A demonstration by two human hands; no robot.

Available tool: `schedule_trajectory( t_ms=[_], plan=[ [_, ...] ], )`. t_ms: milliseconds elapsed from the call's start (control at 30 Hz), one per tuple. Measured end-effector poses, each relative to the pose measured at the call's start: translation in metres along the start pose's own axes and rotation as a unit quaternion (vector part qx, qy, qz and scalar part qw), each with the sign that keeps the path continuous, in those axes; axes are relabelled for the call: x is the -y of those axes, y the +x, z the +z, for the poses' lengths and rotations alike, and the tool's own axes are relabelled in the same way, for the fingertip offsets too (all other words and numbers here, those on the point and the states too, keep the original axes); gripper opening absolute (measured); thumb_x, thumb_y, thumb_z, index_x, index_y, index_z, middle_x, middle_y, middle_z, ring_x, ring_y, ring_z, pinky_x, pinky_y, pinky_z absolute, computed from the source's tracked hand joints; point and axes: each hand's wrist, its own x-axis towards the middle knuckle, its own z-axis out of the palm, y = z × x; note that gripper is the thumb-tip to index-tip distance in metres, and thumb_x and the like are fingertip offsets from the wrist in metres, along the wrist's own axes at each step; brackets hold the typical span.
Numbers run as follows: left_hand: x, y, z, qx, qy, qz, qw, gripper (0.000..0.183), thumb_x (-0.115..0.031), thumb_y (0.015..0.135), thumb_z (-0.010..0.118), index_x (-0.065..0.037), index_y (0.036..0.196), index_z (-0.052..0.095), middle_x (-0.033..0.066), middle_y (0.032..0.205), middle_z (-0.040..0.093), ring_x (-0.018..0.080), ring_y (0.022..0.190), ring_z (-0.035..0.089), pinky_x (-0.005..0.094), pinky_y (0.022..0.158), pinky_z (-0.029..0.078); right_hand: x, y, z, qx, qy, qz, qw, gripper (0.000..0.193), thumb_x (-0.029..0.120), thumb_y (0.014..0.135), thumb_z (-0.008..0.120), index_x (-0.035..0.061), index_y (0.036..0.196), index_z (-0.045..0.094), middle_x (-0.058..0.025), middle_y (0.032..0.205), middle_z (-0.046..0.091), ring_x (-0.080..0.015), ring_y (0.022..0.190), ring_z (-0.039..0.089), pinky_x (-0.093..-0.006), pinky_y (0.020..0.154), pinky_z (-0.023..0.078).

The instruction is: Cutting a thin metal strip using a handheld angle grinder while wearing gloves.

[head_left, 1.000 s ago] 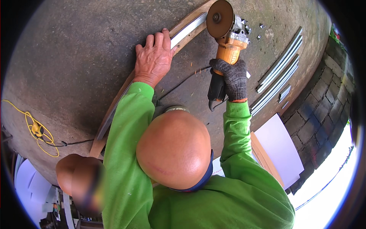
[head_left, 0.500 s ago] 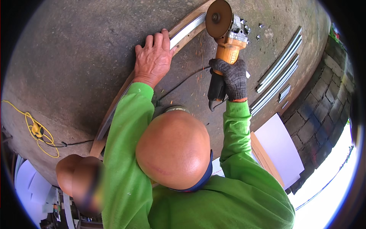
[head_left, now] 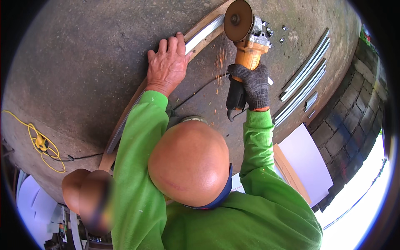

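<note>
My bare left hand [head_left: 167, 64] presses down over a long silvery metal channel [head_left: 204, 34], its fingers curled across it. The channel lies along a wooden plank [head_left: 109, 160] on the floor. In a dark knitted glove, my right hand [head_left: 255, 85] is closed round the handle of an orange and black angle grinder [head_left: 249, 54]. The grinder's brown disc [head_left: 238, 20] stands at the far end of the channel, hiding the point of contact. Orange sparks [head_left: 221, 62] fall below the disc toward me.
Several cut metal strips [head_left: 306, 83] lie at the right, with small metal scraps [head_left: 268, 31] by the grinder. A black cable [head_left: 202, 88] crosses the floor. At left lies a yellow cord [head_left: 31, 133]. White sheet [head_left: 306, 162] and block wall [head_left: 354, 112] stand right.
The spray of sparks below the disc has grown denser. Both hands and the channel look nearly still; the grinder has shifted very slightly left.
</note>
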Motion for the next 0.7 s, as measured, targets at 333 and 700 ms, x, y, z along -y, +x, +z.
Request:
schedule_trajectory(
  t_ms=[333,700],
  plan=[
    [-0.0017,-0.0006,0.0008,0.004,-0.009,-0.004,1.0,0.064,-0.042,0.094,0.064,-0.004,0.143,0.046,0.0051,0.112,0.052,0.022,0.104,0.053,0.0451,0.073,0.048,-0.0027,0.0021,-0.0025,-0.015,-0.057,-0.002,0.998,0.046,0.024,0.067,0.088,-0.0014,0.098,0.066,-0.0099,0.079,0.071,-0.0178,0.064,0.069,-0.0311,0.059,0.056],
    [-0.0014,-0.0008,-0.0003,0.001,-0.011,-0.003,1.0,0.061,-0.043,0.096,0.06,-0.005,0.142,0.046,0.0057,0.11,0.052,0.0241,0.102,0.055,0.047,0.073,0.051,0.0021,0.0058,-0.0019,-0.004,-0.024,-0.012,1.0,0.045,0.02,0.067,0.087,-0.0013,0.1,0.065,-0.0093,0.079,0.071,-0.0178,0.065,0.069,-0.0309,0.059,0.056]
  ],
)
